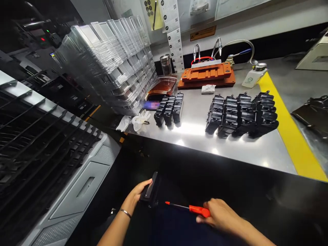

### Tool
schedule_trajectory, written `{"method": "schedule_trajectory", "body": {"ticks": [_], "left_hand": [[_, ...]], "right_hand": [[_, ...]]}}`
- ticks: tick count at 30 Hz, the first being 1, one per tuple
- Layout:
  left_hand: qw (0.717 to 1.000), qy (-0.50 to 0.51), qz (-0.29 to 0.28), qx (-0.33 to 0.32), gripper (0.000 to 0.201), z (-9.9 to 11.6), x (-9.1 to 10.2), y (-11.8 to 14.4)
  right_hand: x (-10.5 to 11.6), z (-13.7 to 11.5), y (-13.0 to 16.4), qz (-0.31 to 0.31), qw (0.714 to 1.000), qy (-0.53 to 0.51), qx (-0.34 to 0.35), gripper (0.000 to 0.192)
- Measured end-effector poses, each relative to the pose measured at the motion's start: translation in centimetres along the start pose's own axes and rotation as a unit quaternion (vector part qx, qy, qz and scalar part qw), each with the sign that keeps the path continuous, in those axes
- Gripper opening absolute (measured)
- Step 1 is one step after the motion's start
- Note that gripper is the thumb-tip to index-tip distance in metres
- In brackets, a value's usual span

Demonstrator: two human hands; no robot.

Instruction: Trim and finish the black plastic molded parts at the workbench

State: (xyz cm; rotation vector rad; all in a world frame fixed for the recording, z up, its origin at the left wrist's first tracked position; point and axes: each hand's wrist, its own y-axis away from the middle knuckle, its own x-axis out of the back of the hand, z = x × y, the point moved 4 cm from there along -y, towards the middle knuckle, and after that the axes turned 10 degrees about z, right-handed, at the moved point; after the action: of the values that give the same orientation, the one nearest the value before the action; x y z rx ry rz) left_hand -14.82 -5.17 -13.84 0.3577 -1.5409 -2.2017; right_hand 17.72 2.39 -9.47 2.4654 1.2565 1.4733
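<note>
While the person is sitting below the bench (194, 136) edge, both hands are working at the 6 o'clock area of the view.

Item 1: left hand (135, 198), at 7 o'clock, is closing thumb and fingers around a small black part (151, 192), holding it upright off the bench, over the lap.
Item 2: right hand (220, 215), at 5 o'clock, is wrapping shut around the handle of a red screwdriver (188, 207); its thin shaft is pointing toward the black part, tip near but apart from it.
Item 3: a small group of black parts (169, 110) is standing on the bench at 12 o'clock; a larger group (242, 114) is standing at 1 o'clock.
Item 4: a leaning stack of clear trays (110, 61) is sitting at 11 o'clock, an orange fixture (207, 74) at 12 o'clock behind the parts.
Item 5: a yellow stripe (289, 130) is running across the bench at 3 o'clock.

Risk note: with the part unsupported in the air, the tip is likely to be slipping off and jabbing the left fingers, or the part may be dropping to the dark floor. The tray stack is tilting and looks liable to slide.
</note>
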Motion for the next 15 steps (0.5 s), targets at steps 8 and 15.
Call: {"method": "schedule_trajectory", "body": {"ticks": [8,15], "left_hand": [[0.995,0.080,-0.028,0.042,0.045,-0.5,0.7,-2.1],[0.994,0.096,-0.038,-0.020,0.036,1.2,1.0,-2.2]], "right_hand": [[1.2,-4.0,-2.9,0.006,0.999,0.031,0.022,0.051],[1.6,-3.5,-2.6,-0.001,1.000,0.004,-0.023,0.047]]}}
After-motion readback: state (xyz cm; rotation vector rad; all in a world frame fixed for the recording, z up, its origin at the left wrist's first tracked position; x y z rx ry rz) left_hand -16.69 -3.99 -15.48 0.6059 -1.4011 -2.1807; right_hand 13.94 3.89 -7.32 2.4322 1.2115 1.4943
